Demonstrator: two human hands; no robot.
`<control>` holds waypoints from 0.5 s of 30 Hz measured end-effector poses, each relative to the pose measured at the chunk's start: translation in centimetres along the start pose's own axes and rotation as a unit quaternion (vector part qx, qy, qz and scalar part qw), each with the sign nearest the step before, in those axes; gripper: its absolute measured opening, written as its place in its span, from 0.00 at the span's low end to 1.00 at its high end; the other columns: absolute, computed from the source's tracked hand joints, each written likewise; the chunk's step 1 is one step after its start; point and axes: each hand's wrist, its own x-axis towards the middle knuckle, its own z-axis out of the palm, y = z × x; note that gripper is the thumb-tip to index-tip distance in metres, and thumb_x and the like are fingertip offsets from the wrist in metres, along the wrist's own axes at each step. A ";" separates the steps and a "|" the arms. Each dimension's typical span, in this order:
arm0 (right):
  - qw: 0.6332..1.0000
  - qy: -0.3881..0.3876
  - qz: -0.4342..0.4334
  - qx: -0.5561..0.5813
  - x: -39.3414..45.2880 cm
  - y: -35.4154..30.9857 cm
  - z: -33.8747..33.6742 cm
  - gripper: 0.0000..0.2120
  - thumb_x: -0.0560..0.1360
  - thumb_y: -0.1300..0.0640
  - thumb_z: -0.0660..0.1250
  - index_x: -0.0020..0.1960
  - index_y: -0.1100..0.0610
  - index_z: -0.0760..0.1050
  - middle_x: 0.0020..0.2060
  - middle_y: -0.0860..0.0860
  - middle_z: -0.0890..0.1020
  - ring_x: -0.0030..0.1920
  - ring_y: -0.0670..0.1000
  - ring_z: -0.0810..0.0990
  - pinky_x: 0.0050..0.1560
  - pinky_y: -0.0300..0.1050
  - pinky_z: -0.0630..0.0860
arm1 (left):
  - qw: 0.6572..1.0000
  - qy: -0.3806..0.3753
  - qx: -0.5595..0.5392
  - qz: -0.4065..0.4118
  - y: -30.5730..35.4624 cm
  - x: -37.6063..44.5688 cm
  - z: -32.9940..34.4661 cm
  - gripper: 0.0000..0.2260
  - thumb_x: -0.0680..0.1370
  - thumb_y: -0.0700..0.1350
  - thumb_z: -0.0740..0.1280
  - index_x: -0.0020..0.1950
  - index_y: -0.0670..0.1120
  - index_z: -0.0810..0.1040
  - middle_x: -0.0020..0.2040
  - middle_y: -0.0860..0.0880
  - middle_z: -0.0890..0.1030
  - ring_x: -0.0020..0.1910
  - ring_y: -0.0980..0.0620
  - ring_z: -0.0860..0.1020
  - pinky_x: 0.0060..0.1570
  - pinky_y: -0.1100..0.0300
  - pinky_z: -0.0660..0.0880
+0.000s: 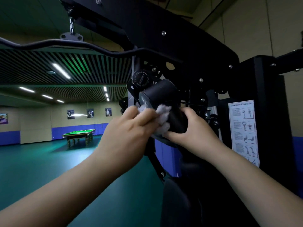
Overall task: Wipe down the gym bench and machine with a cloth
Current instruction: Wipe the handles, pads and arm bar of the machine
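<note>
While the right hand [188, 128] grips the pad [164, 99], the left hand [129, 126] presses the cloth [162, 117].

Cloth [162, 117] lies on roller pad [161, 97], between both hands.

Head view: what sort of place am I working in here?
Most likely an indoor sports or recreation hall. A black multi-station gym machine with a hanging pull-down bar and an exercise chart fills the foreground, and a green snooker table stands on the open green floor beyond.

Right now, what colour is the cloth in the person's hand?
White, fluffy cloth, seen in the head view.
</note>
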 end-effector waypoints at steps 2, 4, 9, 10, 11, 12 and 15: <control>1.000 0.001 0.004 -0.006 0.0 0.0 0.1 0.33 0.64 0.42 0.75 0.65 0.44 0.65 0.45 0.38 0.76 0.45 0.41 0.77 0.40 0.33 0.71 | 0.999 0.021 -0.033 -0.019 0.0 -0.7 -0.2 0.19 0.71 0.39 0.58 0.58 0.51 0.79 0.53 0.51 0.78 0.41 0.45 0.69 0.34 0.50 0.74; 1.000 -0.001 0.004 -0.012 0.0 0.0 0.1 0.34 0.65 0.43 0.75 0.66 0.45 0.64 0.44 0.36 0.75 0.43 0.38 0.76 0.39 0.32 0.70 | 0.992 0.098 -0.069 -0.045 -0.1 0.2 -0.9 0.14 0.74 0.37 0.64 0.56 0.49 0.81 0.53 0.49 0.78 0.41 0.44 0.71 0.40 0.52 0.72; 1.000 -0.006 0.007 -0.003 -0.1 -0.1 0.1 0.34 0.65 0.43 0.75 0.66 0.45 0.64 0.42 0.34 0.73 0.42 0.34 0.73 0.38 0.30 0.69 | 0.985 0.136 -0.043 -0.100 0.1 1.6 0.7 0.20 0.72 0.37 0.71 0.63 0.49 0.79 0.60 0.45 0.76 0.46 0.41 0.73 0.49 0.54 0.70; 1.000 -0.004 0.009 -0.012 -0.1 -0.2 0.1 0.33 0.66 0.43 0.75 0.66 0.45 0.64 0.42 0.35 0.73 0.42 0.36 0.74 0.38 0.32 0.69 | 0.982 0.139 -0.060 -0.116 0.1 0.7 1.4 0.18 0.73 0.37 0.70 0.62 0.49 0.79 0.60 0.46 0.76 0.47 0.41 0.74 0.49 0.54 0.71; 1.000 0.000 0.010 -0.024 -0.2 -0.3 0.2 0.33 0.66 0.43 0.74 0.66 0.46 0.64 0.42 0.36 0.73 0.42 0.39 0.74 0.38 0.34 0.69 | 0.972 0.156 -0.097 -0.146 0.1 -0.2 1.8 0.15 0.74 0.38 0.69 0.61 0.48 0.80 0.58 0.46 0.76 0.48 0.42 0.74 0.50 0.56 0.71; 0.999 0.004 0.011 -0.037 -0.1 -0.4 0.3 0.33 0.66 0.43 0.74 0.66 0.46 0.63 0.42 0.38 0.73 0.42 0.43 0.74 0.39 0.36 0.69 | 0.952 0.185 -0.146 -0.194 0.2 -1.0 2.0 0.12 0.76 0.40 0.67 0.59 0.46 0.81 0.56 0.47 0.76 0.50 0.45 0.74 0.52 0.60 0.71; 0.998 0.004 0.011 -0.056 -0.1 -0.5 0.4 0.32 0.68 0.43 0.72 0.67 0.47 0.62 0.43 0.38 0.72 0.43 0.44 0.74 0.41 0.38 0.69 | 0.845 0.279 -0.270 -0.369 0.3 -1.0 2.1 0.13 0.80 0.43 0.60 0.61 0.44 0.78 0.56 0.47 0.74 0.54 0.58 0.70 0.57 0.77 0.61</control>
